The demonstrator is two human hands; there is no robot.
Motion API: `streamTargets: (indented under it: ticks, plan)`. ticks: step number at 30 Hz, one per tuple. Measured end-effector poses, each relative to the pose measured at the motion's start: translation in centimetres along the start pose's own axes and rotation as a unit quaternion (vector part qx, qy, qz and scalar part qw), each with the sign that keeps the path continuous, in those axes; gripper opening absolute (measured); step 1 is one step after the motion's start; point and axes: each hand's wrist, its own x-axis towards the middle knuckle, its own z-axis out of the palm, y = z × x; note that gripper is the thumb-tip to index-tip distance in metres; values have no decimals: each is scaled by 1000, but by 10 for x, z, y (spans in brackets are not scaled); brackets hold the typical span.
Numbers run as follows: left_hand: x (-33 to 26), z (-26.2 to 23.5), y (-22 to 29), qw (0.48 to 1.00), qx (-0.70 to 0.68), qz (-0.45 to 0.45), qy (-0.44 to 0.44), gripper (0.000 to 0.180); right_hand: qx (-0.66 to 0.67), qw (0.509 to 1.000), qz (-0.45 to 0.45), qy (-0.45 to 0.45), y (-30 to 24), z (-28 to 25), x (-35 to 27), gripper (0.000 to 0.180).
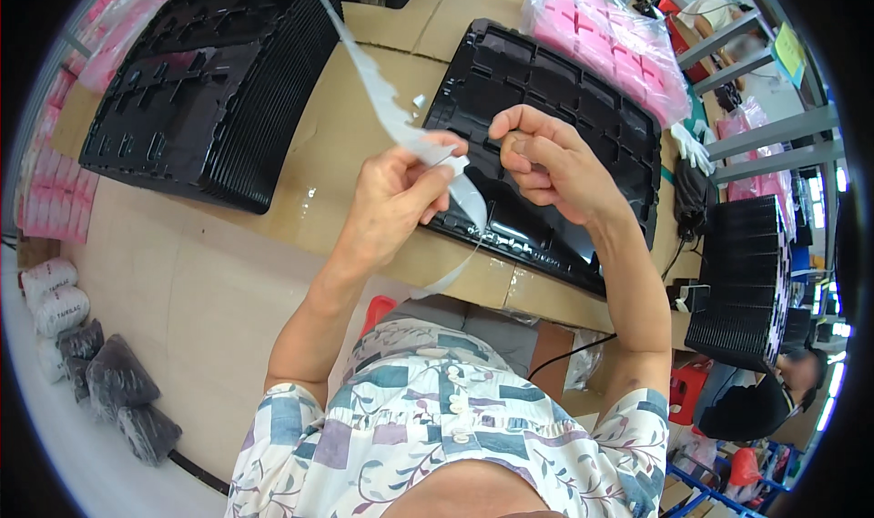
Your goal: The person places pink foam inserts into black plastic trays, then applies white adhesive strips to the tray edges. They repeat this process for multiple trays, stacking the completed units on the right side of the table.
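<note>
My left hand point(396, 199) pinches a long white backing strip point(369, 76) that runs up and away to the top of the view and also hangs down toward my lap. My right hand point(546, 158) is raised just right of it, thumb and fingers pressed together; whether something small sits between them I cannot tell. Both hands hover over the near left corner of a black moulded tray point(596, 122) lying on the cardboard-covered table point(218, 281).
A tall stack of black trays point(205, 86) stands at the back left. Bagged pink parts point(610, 40) lie behind the tray. Another black tray stack point(742, 281) is at the right, beside a seated person point(760, 400). Wrapped rolls point(82, 354) lie on the floor, left.
</note>
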Motion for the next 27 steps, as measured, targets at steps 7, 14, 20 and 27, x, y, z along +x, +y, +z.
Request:
streamTargets:
  ticks: [7, 14, 20, 27]
  plan:
    - [-5, 14, 0, 997, 23, 77, 11, 16, -395, 886, -212, 123, 16, 36, -8, 15]
    - [-3, 13, 8, 997, 41, 63, -1, 15, -452, 832, -284, 152, 18, 50, -18, 12]
    - [-3, 22, -8, 988, -144, -47, -11, 14, -699, 495, -500, 130, 39, 45, -27, 20]
    - [-16, 44, -21, 973, 62, 222, 31, 14, -364, 893, -220, 150, 19, 32, -41, 11]
